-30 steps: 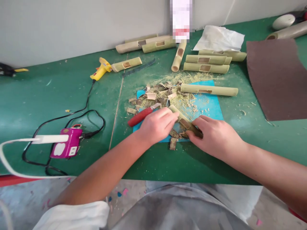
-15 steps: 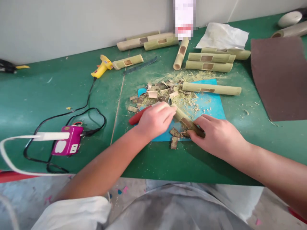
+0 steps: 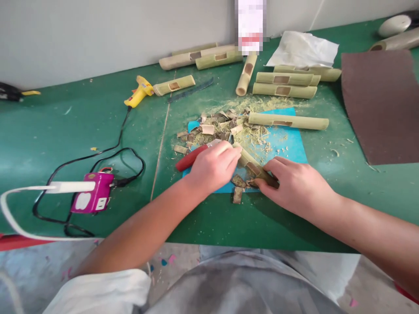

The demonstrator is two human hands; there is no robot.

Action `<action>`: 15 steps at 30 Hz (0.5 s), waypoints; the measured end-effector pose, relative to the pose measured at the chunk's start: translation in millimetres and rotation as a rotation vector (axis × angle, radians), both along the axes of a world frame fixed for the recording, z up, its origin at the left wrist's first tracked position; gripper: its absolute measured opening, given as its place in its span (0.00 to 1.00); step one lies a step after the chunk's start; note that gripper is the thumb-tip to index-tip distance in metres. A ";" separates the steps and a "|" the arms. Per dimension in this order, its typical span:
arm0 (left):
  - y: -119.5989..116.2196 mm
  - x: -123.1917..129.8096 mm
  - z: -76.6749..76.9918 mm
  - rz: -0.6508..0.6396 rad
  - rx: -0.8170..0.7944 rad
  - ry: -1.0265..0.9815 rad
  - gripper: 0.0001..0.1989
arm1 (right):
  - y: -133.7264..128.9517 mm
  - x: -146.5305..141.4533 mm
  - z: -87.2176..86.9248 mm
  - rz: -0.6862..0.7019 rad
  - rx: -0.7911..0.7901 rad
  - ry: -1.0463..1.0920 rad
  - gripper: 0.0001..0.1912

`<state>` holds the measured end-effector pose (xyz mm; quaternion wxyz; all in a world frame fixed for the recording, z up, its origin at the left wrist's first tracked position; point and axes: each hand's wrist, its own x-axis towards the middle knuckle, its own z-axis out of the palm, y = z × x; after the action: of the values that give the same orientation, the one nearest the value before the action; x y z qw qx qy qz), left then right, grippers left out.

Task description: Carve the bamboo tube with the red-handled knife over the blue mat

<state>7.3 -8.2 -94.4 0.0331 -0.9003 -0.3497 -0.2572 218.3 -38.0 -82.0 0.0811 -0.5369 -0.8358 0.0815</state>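
Observation:
A short bamboo tube [image 3: 249,160] with a rectangular opening cut in its side lies slantwise over a blue sheet [image 3: 291,146]. My left hand [image 3: 216,163] has its fingers closed at the tube's upper left end, which they partly hide. At the lower right end, my right hand [image 3: 294,185] grips the tube between thumb and fingers. Beside my left hand lies a tool with a red handle [image 3: 191,158], its front part running behind my knuckles. Bamboo chips [image 3: 238,195] sit just below the tube, and a longer bamboo tube [image 3: 303,122] rests above it.
Offcuts and shavings [image 3: 219,124] are heaped behind my hands. Several notched bamboo tubes [image 3: 284,90] lie farther back. To the left are a yellow glue gun [image 3: 140,92] and a magenta power adapter [image 3: 93,192] with cords. Brown sandpaper-like sheet [image 3: 381,107] lies right.
My left hand has shifted slightly right and down, uncovering more of the red handle and a pale part ahead of it. My right hand and the tube stay nearly in place.

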 end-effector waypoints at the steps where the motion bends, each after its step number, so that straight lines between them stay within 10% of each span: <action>1: -1.7 1.2 0.6 -0.003 -0.006 0.006 0.10 | 0.1 0.0 0.5 0.001 -0.009 0.000 0.12; 15: -11.2 6.3 3.7 0.025 0.041 0.013 0.09 | 1.9 -1.6 1.5 0.003 -0.064 0.010 0.13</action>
<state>13.6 -19.3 -90.7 0.0570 -0.8966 -0.3554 -0.2580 216.7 -36.1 -80.5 0.0681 -0.5375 -0.8332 0.1110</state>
